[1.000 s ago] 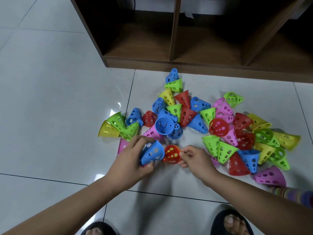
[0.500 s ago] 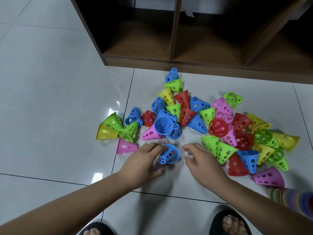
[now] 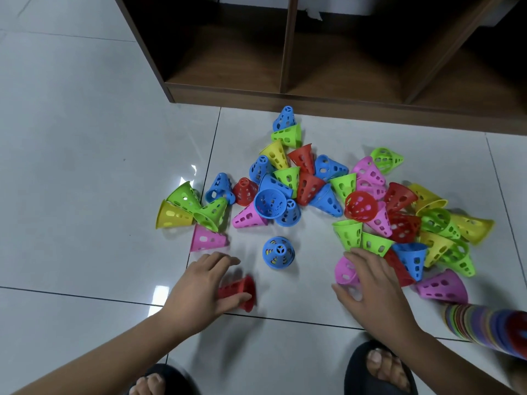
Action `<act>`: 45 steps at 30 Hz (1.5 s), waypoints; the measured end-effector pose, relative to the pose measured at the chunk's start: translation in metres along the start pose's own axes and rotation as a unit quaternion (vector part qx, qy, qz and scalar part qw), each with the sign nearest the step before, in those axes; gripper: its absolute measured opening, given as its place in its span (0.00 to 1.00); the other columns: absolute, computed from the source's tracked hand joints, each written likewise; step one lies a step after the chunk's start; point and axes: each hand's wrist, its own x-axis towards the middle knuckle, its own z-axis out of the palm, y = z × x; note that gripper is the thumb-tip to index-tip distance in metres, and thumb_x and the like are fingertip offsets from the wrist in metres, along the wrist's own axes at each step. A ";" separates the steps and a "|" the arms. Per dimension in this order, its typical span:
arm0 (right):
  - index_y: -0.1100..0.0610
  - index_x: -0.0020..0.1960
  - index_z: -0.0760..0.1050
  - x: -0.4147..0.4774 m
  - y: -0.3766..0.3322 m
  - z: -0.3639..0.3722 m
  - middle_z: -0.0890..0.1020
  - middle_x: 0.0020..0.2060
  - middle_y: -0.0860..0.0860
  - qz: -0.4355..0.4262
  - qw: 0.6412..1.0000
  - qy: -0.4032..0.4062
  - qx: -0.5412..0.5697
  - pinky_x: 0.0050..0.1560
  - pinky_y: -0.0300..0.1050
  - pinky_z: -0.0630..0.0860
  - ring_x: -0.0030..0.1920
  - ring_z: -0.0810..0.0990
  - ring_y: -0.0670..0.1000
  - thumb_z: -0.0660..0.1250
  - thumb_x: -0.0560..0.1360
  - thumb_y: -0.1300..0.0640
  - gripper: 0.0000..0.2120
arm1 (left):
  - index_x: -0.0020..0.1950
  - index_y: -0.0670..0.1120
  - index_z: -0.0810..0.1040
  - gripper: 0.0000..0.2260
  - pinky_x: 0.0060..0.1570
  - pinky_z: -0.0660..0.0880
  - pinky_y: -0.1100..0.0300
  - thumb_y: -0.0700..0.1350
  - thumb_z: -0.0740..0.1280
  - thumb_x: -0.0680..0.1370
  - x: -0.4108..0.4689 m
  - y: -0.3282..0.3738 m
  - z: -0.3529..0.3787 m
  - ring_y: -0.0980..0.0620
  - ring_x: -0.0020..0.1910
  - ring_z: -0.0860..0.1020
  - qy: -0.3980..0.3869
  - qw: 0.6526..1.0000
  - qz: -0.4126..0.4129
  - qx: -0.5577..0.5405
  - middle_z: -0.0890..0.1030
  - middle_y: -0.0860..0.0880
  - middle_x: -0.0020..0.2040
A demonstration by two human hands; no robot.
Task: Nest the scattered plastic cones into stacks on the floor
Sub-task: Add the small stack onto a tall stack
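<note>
Many perforated plastic cones in blue, green, red, yellow and pink lie scattered in a pile (image 3: 313, 189) on the white tiled floor. A blue cone (image 3: 278, 252) stands alone, tip up, in front of the pile, with other colours showing through its holes. My left hand (image 3: 199, 283) is to its lower left and holds a red cone (image 3: 238, 292) lying on its side between thumb and fingers; the cone is blurred. My right hand (image 3: 370, 283) lies over a pink cone (image 3: 343, 270) at the pile's near edge, thumb and fingers around it.
A dark wooden shelf unit (image 3: 313, 98) with open compartments borders the far side of the pile. A long multicoloured nested stack (image 3: 484, 326) lies at the lower right. My feet in black slippers (image 3: 379, 369) are at the bottom edge.
The blue cone went over the red one and now stands alone on the floor. My left hand drew back left onto a red cone. My right hand moved right onto the pink cone.
</note>
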 end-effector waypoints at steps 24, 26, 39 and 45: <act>0.41 0.78 0.57 0.028 -0.057 -0.023 0.72 0.74 0.44 0.019 0.980 -0.150 0.130 0.63 0.51 0.77 0.68 0.77 0.52 0.77 0.73 0.44 0.41 | 0.64 0.55 0.75 0.34 0.46 0.76 0.61 0.78 0.72 0.70 0.016 0.018 -0.012 0.55 0.47 0.80 -0.016 0.998 -0.013 -0.063 0.82 0.57 0.52; 0.42 0.77 0.58 0.039 -0.066 -0.028 0.73 0.72 0.45 0.003 0.981 -0.147 0.127 0.62 0.53 0.77 0.66 0.78 0.53 0.76 0.73 0.44 0.39 | 0.66 0.55 0.75 0.35 0.47 0.78 0.60 0.78 0.71 0.70 0.026 0.024 -0.017 0.56 0.48 0.82 -0.008 0.998 -0.009 -0.065 0.82 0.57 0.54; 0.39 0.84 0.51 0.054 -0.076 -0.047 0.68 0.69 0.38 -0.076 0.979 -0.172 0.081 0.60 0.48 0.78 0.59 0.75 0.43 0.70 0.76 0.46 0.42 | 0.72 0.54 0.76 0.31 0.46 0.82 0.49 0.55 0.80 0.72 0.086 0.061 -0.014 0.45 0.53 0.82 -0.011 0.998 0.055 0.023 0.76 0.50 0.63; 0.34 0.84 0.40 0.058 -0.080 -0.045 0.71 0.59 0.41 -0.091 0.977 -0.184 0.062 0.57 0.51 0.79 0.56 0.78 0.49 0.70 0.76 0.44 0.49 | 0.72 0.52 0.74 0.30 0.45 0.81 0.51 0.50 0.81 0.72 0.085 0.063 -0.005 0.45 0.52 0.81 -0.013 0.998 0.061 -0.030 0.73 0.50 0.66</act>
